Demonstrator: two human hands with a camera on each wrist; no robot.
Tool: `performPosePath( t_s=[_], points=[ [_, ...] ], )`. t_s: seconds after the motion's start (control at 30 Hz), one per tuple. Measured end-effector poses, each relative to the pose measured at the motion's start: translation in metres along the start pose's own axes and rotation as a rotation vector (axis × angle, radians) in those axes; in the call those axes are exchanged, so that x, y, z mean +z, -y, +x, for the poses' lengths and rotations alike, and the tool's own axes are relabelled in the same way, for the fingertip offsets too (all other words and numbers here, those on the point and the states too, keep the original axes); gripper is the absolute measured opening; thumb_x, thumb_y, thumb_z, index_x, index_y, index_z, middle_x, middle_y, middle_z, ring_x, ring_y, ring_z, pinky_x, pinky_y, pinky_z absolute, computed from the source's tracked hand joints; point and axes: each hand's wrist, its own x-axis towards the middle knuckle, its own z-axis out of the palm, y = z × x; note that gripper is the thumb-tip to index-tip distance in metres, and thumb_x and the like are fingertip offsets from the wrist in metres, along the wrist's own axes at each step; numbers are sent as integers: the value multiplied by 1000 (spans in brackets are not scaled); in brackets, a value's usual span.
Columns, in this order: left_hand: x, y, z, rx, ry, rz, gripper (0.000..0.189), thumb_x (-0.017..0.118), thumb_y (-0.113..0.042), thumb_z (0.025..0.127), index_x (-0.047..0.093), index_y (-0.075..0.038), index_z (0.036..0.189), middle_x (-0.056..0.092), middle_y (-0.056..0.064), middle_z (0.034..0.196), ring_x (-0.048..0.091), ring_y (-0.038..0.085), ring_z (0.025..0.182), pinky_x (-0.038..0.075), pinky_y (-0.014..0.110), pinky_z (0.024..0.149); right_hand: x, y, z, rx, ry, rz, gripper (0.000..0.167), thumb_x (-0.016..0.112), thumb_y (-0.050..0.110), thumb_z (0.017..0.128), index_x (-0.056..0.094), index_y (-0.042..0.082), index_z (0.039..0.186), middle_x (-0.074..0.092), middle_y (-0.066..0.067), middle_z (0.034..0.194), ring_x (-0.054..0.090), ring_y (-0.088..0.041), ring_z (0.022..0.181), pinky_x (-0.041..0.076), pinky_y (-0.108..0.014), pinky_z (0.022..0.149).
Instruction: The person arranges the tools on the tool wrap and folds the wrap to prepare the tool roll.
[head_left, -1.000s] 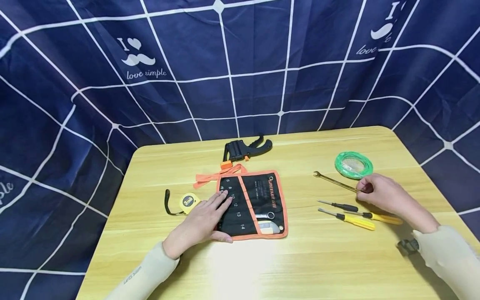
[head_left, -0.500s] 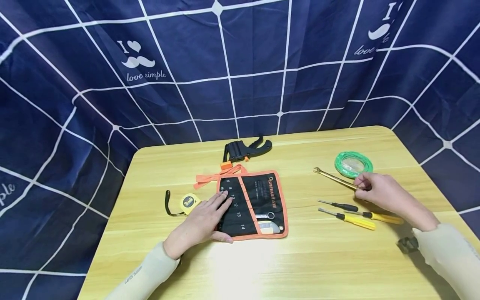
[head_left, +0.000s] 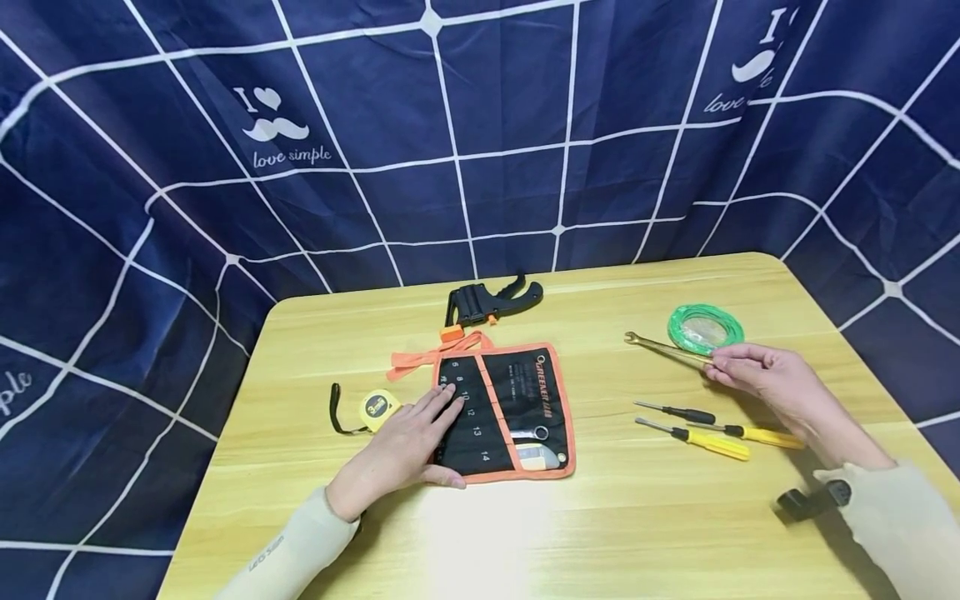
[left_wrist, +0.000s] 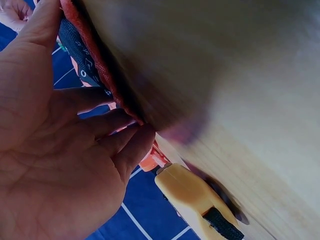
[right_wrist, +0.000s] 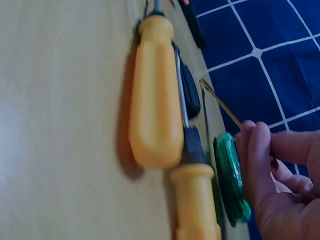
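My left hand (head_left: pixel 405 437) rests with its fingers spread on the left side of a black tool pouch (head_left: pixel 517 383) with orange edging and pocket numbers. A silver ring-ended wrench (head_left: pixel 532 432) and a grey-and-yellow utility knife (head_left: pixel 537 456) show in its lower pockets. Between thumb and fingers, my right hand (head_left: pixel 776 385) pinches one end of a brass-coloured wrench (head_left: pixel 663 346). Its open-jaw end points left, and the fingers hide the other end. In the right wrist view the wrench (right_wrist: pixel 222 105) slants up from the fingertips.
Just below the right hand lie several screwdrivers, one black-handled (head_left: pixel 690 414) and two yellow-handled, one in front (head_left: pixel 716 444). A green wire coil (head_left: pixel 705 328) sits behind the wrench. A yellow tape measure (head_left: pixel 378 408) is beside the left hand; a black clamp (head_left: pixel 491 302) lies behind the pouch.
My right hand has turned at the wrist and brought its held end of the wrench slightly up and left. The left hand stays on the pouch.
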Motion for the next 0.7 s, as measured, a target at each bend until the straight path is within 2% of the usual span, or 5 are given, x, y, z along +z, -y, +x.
performPosePath(
  t_s=[0.13, 0.3, 0.57, 0.7],
  points=[
    [-1, 0, 1, -4, 7, -8, 117, 79, -73, 84, 42, 2, 166, 34, 26, 172, 34, 44, 158, 47, 57, 113, 6, -4, 0, -23, -40, 95, 32, 50, -13, 110, 80, -2, 110, 81, -13, 105, 81, -19, 97, 60, -28, 89],
    [-1, 0, 1, -5, 18, -14, 118, 79, -73, 84, 41, 2, 166, 34, 27, 172, 35, 44, 158, 46, 58, 113, 18, -10, -1, -77, -79, 151, 29, 51, -11, 110, 79, -2, 110, 81, -13, 104, 81, -19, 96, 60, -27, 88],
    [-2, 1, 2, -7, 28, -16, 118, 78, -74, 85, 40, 1, 167, 32, 26, 173, 34, 44, 158, 45, 58, 115, 41, -5, -7, -125, -134, 77, 19, 60, -2, 110, 78, 3, 111, 82, -10, 100, 81, -14, 90, 61, -23, 81],
    [-1, 1, 2, -6, 30, -6, 118, 78, -74, 85, 40, 1, 167, 33, 26, 173, 34, 44, 158, 45, 57, 115, 55, -5, -11, -147, -139, 96, 20, 60, -1, 111, 79, 5, 109, 82, -10, 99, 80, -13, 88, 61, -22, 78]
  ],
)
